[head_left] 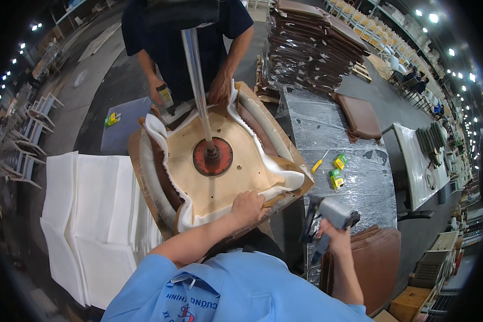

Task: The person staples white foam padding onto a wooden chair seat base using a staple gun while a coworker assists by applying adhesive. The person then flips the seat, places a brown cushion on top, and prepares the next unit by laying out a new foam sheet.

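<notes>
A seat panel of pale wood (193,188) lies in the middle, wrapped at its sides by white padding (155,124) and a brown cover (168,185). A metal press rod (197,80) with a red disc (201,163) bears down on the panel. My left hand (247,208) is closed on the cover's edge and padding at the near side. Out to the right, my right hand (335,237) grips a grey staple gun (335,212), apart from the seat. Across from me, a co-worker's hand holds another staple gun (166,99); their other hand touches the seat's far edge.
White foam sheets (99,204) are stacked at left. On the plastic-wrapped table (327,123) at right lie a yellow-handled screwdriver (319,161) and green-yellow small boxes (336,180). Brown covers (373,257) are piled near my right arm, and a tall brown stack (306,45) stands behind.
</notes>
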Motion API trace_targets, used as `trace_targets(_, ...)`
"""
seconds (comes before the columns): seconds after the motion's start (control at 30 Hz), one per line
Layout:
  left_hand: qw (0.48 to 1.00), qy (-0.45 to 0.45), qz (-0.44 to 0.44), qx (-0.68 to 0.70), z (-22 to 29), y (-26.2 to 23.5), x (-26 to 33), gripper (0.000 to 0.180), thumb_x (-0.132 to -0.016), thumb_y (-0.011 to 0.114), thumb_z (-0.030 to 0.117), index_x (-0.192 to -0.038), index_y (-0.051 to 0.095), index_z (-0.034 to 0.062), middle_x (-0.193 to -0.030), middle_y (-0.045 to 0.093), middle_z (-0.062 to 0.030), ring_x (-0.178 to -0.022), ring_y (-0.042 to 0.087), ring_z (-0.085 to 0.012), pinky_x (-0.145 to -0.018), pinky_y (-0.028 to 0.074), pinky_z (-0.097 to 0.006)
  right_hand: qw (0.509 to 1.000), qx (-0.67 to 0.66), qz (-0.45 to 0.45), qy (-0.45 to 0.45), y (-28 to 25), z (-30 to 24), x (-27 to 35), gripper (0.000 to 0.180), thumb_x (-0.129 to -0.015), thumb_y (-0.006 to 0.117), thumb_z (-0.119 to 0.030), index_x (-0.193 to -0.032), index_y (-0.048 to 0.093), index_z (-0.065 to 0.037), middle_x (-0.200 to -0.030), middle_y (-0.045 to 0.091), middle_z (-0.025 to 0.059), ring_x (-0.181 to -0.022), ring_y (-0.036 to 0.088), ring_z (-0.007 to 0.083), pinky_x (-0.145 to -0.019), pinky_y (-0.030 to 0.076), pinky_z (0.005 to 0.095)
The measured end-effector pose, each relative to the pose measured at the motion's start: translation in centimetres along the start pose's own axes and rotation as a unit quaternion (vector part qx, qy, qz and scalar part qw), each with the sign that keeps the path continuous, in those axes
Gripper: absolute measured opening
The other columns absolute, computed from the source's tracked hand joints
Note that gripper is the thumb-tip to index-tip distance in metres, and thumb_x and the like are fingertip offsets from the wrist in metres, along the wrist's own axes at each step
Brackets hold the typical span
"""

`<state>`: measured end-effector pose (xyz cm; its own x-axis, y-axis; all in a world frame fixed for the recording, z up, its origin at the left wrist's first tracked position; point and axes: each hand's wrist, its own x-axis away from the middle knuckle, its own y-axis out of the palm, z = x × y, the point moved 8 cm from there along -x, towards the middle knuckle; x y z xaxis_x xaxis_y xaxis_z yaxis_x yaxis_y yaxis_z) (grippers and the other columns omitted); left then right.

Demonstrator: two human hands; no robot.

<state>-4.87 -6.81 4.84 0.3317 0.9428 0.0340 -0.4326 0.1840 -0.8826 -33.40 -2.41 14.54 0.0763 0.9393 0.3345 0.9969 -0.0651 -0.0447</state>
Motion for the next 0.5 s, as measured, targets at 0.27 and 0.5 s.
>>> trace_targets(0.27,0.998,0.006,-0.057,0.014,-1.1,1.0,-2.5,0.036,-0.104,0.072,0.043,-0.104,0.080,0.0080,-0.094,0.078,-0.0174,-0.094,0.078,-0.0397,-0.085,0.061,-0.054,0.995,0.033,-0.059,0.072,3.6,6.2,0.6,0.053,-0.091,0.095,-0.019,-0.135,0.071,-0.001,-0.098,0.073,0.0039,-0.074,0.069,0.0132,-0.066,0.059,0.0315)
trace_targets(0.5,0.998,0.033,0.045,0.018,-2.4,-0.4,-2.9,0.028,-0.097,0.079,0.038,-0.090,0.083,0.0115,-0.091,0.078,-0.0086,-0.100,0.070,-0.0325,-0.093,0.051,-0.051,0.985,0.080,-0.129,0.078,7.3,4.8,-2.0,0.050,-0.093,0.093,-0.019,-0.133,0.070,0.000,-0.093,0.073,0.0034,-0.073,0.068,0.0126,-0.064,0.057,0.0308)
